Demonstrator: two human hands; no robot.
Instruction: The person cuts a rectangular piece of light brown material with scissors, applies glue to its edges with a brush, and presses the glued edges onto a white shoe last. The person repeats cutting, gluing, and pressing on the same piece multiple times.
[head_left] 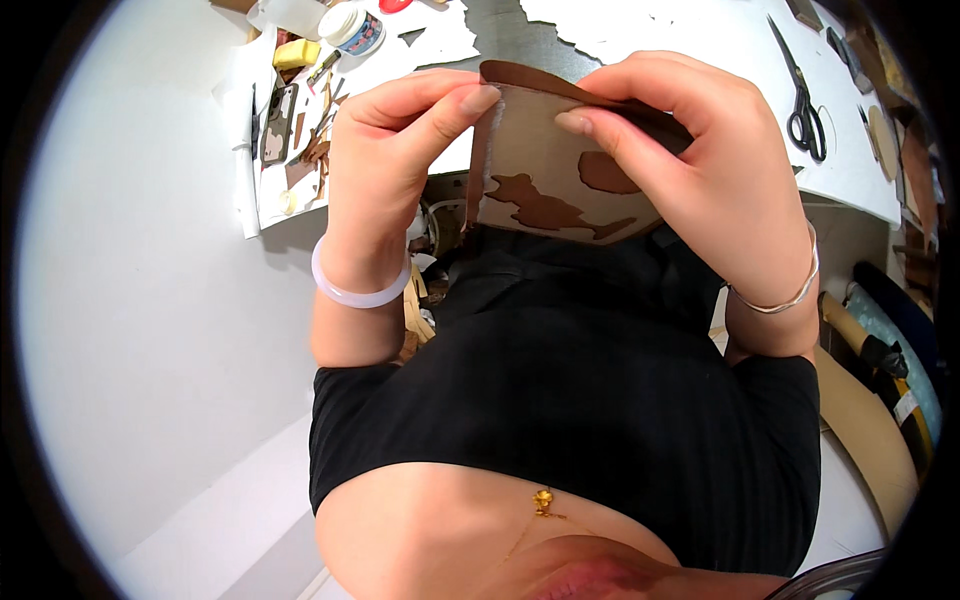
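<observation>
A brown leather piece [525,150] is held up between my hands above the table's near edge. Its face toward me is mostly beige with dark brown irregular patches, and a whitish strip runs along its left edge. The top edge curls over as a brown flap. My left hand [395,135] pinches the upper left corner between thumb and fingers. My right hand [700,150] grips the top further right, thumb on the beige face and fingers behind the flap. The back of the leather piece is hidden.
Black scissors [803,110] lie on the white table [850,180] at the right. At the far left are a white jar [352,30], a yellow block [297,54], a phone [279,122] and brown scraps [318,150]. Rolled materials [880,350] stand at the lower right.
</observation>
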